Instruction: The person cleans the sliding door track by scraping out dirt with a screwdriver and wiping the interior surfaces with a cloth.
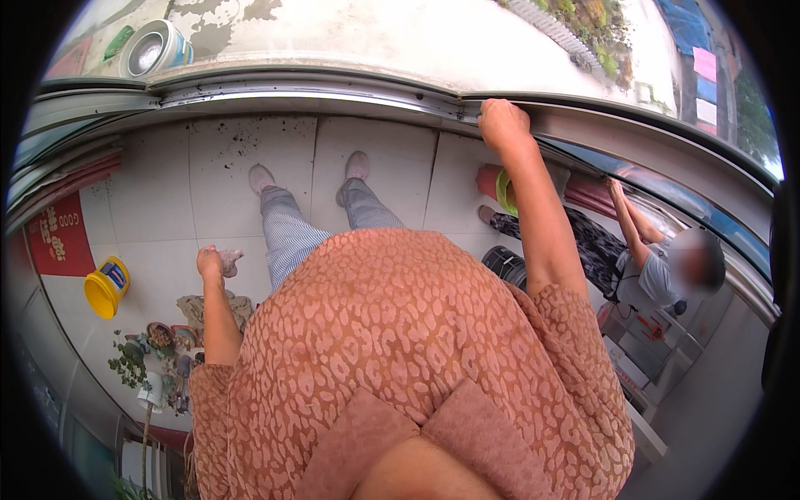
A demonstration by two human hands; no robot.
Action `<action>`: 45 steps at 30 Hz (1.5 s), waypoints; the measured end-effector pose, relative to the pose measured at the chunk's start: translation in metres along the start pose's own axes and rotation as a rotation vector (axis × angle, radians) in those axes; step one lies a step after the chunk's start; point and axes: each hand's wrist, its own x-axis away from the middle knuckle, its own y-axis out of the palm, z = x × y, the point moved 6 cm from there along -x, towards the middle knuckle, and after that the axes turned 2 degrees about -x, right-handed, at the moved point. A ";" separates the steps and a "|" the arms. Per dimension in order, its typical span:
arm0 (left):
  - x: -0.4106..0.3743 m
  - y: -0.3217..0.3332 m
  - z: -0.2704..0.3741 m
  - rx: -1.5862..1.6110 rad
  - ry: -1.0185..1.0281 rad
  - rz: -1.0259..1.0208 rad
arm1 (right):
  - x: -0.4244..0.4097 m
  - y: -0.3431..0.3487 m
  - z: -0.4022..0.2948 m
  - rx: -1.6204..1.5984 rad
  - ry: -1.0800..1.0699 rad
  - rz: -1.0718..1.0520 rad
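Note:
My right hand (503, 122) is closed in a fist at the metal sliding-window track (312, 100), where the edge of a sash (587, 119) meets it. A bit of a small teal object (479, 115) pokes out beside the fingers; the rest of it is hidden in the fist. Low at my left side, my left hand (210, 262) grips a crumpled, damp-looking pinkish-grey rag (230, 262), clear of the floor. Dark specks of dirt dot the track's left part.
Dark crumbs (240, 144) litter the tiles below the window. Left stand a yellow bucket (103, 294), a red mat (62, 240) and potted plants (150, 356). Right are a green-rimmed container (505, 190), a black bucket (505, 265) and another person (644, 262) reaching to the window. A white bucket (153, 50) sits outside.

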 end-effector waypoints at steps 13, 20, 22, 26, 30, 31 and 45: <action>0.010 0.007 0.001 0.081 -0.081 -0.010 | -0.006 0.011 0.003 0.009 0.035 -0.044; -0.026 0.005 -0.027 0.001 0.018 -0.005 | -0.003 -0.001 0.001 -0.072 0.022 -0.001; -0.018 0.007 -0.020 0.030 0.000 -0.009 | -0.004 0.006 0.003 -0.065 0.004 -0.022; -0.012 0.010 -0.015 0.066 -0.028 -0.018 | -0.007 0.012 0.003 -0.025 -0.017 -0.016; -0.024 0.006 -0.028 0.052 -0.032 -0.018 | -0.004 0.005 0.001 -0.034 -0.019 0.011; -0.025 0.006 -0.029 0.052 -0.034 -0.019 | -0.004 0.004 0.003 -0.059 -0.012 0.007; -0.038 0.014 -0.045 0.040 -0.028 -0.072 | 0.017 0.014 -0.009 0.189 -0.135 0.184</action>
